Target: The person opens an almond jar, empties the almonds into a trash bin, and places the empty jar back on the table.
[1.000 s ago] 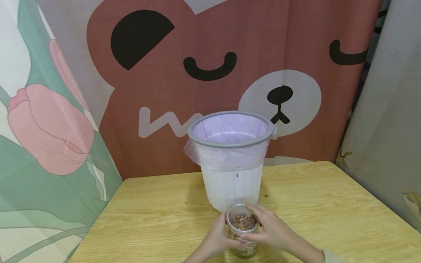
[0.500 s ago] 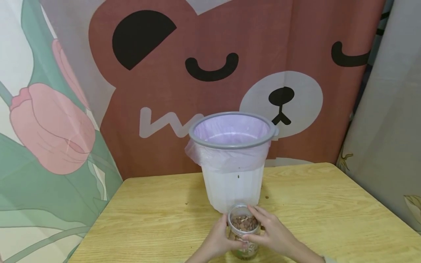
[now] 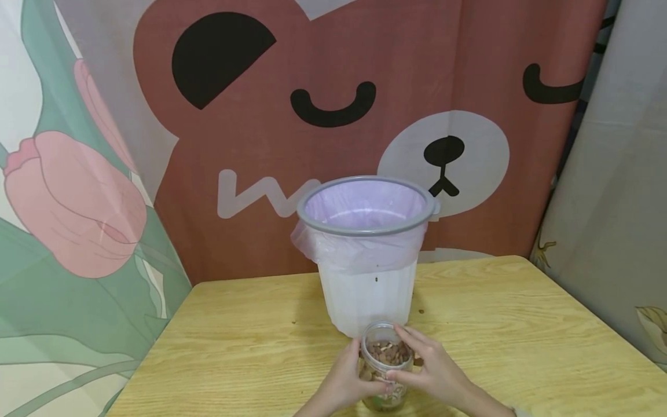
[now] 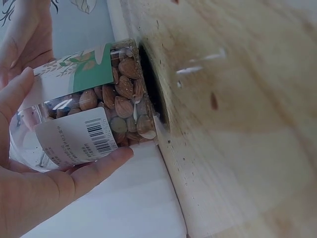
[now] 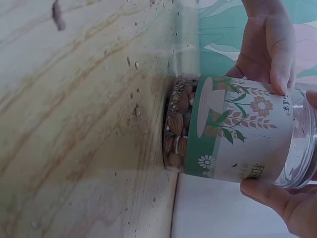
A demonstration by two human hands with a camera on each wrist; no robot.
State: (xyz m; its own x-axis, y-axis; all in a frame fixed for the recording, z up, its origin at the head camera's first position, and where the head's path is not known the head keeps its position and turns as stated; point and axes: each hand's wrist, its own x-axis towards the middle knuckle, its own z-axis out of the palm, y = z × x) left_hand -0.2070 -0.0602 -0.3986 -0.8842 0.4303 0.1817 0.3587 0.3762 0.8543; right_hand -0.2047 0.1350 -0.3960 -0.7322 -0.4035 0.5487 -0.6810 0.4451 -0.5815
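A clear jar [image 3: 397, 396] with an open top stands upright near the front of the table, with brown almonds [image 3: 387, 352] inside. My left hand [image 3: 341, 376] grips it from the left, thumb across the near side. From the right my right hand [image 3: 435, 368] holds it near the rim, fingers behind and thumb in front. A white barcode label [image 4: 79, 136] shows on the jar in the left wrist view. In the right wrist view the jar carries a green and white printed label [image 5: 242, 129] with flowers. The jar's base is close to the tabletop.
Just behind the jar stands a white bin [image 3: 370, 298] with a grey rim and a pale purple liner bag [image 3: 365, 252]. Small brown crumbs [image 5: 133, 94] are scattered over the wooden table [image 3: 234, 347]. A curtain with a bear print [image 3: 250, 133] hangs behind.
Both hands and the jar have shifted very slightly to the right, with the same hold on it. The bin has stayed in place.
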